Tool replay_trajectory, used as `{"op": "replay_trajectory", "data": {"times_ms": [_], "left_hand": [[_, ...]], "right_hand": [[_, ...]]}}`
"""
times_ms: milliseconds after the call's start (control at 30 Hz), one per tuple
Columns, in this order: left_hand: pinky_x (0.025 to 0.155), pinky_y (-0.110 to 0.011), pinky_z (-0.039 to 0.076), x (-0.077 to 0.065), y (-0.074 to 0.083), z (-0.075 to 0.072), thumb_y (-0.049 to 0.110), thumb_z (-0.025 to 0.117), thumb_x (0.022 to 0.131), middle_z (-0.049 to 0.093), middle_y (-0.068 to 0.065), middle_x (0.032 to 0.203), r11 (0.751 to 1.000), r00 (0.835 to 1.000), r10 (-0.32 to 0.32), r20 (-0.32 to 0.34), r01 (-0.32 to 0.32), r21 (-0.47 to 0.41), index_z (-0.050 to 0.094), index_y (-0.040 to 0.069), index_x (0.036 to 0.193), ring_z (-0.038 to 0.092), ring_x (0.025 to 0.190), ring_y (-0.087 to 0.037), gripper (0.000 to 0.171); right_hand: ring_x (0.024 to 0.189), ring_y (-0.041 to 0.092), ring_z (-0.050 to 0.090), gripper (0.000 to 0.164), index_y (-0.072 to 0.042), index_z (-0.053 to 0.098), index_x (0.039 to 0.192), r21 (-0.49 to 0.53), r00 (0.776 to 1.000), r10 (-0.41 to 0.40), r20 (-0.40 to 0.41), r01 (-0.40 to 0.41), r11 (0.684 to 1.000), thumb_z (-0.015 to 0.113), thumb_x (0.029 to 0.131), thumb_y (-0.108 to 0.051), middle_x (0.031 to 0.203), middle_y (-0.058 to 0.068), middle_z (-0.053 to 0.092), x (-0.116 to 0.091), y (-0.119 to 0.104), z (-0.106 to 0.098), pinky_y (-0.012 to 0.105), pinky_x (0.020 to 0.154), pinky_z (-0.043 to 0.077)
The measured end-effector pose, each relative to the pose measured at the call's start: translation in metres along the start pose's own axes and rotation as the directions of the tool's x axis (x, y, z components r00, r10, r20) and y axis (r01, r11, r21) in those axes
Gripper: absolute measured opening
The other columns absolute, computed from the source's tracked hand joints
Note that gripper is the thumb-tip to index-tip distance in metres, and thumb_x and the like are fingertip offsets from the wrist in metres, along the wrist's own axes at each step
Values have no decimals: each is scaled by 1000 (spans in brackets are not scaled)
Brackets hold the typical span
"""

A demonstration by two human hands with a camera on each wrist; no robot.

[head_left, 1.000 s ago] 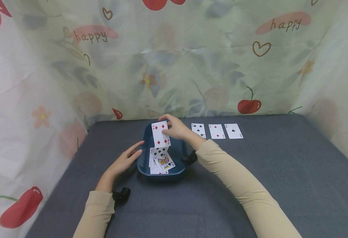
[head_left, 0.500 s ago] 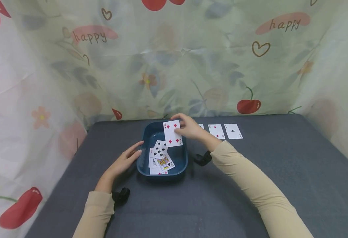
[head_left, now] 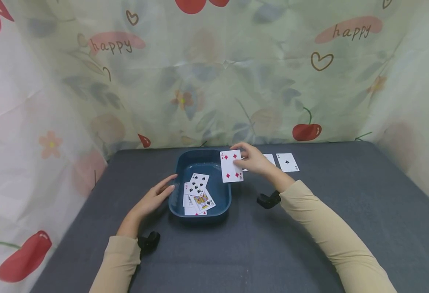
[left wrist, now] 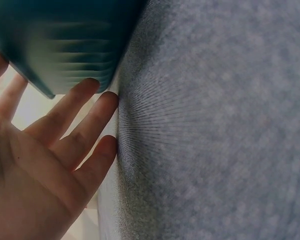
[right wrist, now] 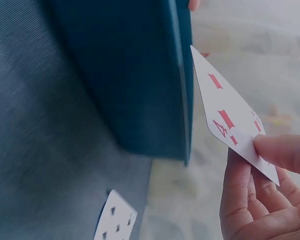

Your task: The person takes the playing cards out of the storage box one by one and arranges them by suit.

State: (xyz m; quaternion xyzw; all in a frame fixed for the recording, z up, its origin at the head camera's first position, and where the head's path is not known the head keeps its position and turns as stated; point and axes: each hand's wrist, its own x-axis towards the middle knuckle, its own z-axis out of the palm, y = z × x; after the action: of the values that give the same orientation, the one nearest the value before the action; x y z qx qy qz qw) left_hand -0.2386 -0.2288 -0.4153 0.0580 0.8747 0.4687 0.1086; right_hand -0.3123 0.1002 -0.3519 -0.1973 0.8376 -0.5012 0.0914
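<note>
My right hand (head_left: 254, 160) pinches a four of diamonds playing card (head_left: 231, 166) between thumb and fingers, over the right rim of a dark blue tray (head_left: 200, 218). The right wrist view shows the same card (right wrist: 230, 115) face-on at a slant, thumb on its face and fingers behind. With its fingers spread, my left hand (head_left: 152, 201) touches the tray's left side; the left wrist view shows its fingers (left wrist: 80, 130) against the tray's ribbed wall (left wrist: 80, 55). Inside the tray lie several overlapping cards, among them a spade card (head_left: 198, 184) and a king of spades (head_left: 203, 201).
A row of face-up cards lies on the dark cloth-covered table (head_left: 214, 260) behind and right of the tray. An ace of clubs (head_left: 287, 162) ends the row; my right hand partly covers the others. A patterned curtain (head_left: 222, 81) hangs behind the table.
My right hand has lifted the four of diamonds from over the tray's cards and carried it right, to the tray's right rim. The left hand has stayed at the tray's side.
</note>
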Motion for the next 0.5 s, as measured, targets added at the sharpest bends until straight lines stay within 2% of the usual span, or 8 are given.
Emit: {"op": "replay_trajectory", "data": {"times_ms": [133,333,500], "left_hand": [[111,-59,23,0,0,0,46,41,97,25,-10,155,1000,1000,4,3,-4,-4,27,31,146,30,140,-35,53],[111,-59,23,-1,1,0,44,41,98,25,-10,155,1000,1000,15,8,-15,-10,27,31,146,31,139,-35,52],[111,-59,24,-1,0,0,44,41,98,25,-10,155,1000,1000,17,5,-17,-5,28,31,146,32,139,-35,52]], "right_hand": [[95,26,66,46,-3,41,133,15,999,31,-18,-31,999,55,90,-3,117,27,61,-8,13,-10,33,78,53],[82,12,63,47,-2,39,135,44,997,56,-53,-54,998,55,91,-4,116,29,60,-19,32,-26,27,76,50],[80,9,60,48,-2,39,135,19,992,101,-77,-100,995,56,91,-6,118,28,59,-26,45,-37,23,73,49]]}}
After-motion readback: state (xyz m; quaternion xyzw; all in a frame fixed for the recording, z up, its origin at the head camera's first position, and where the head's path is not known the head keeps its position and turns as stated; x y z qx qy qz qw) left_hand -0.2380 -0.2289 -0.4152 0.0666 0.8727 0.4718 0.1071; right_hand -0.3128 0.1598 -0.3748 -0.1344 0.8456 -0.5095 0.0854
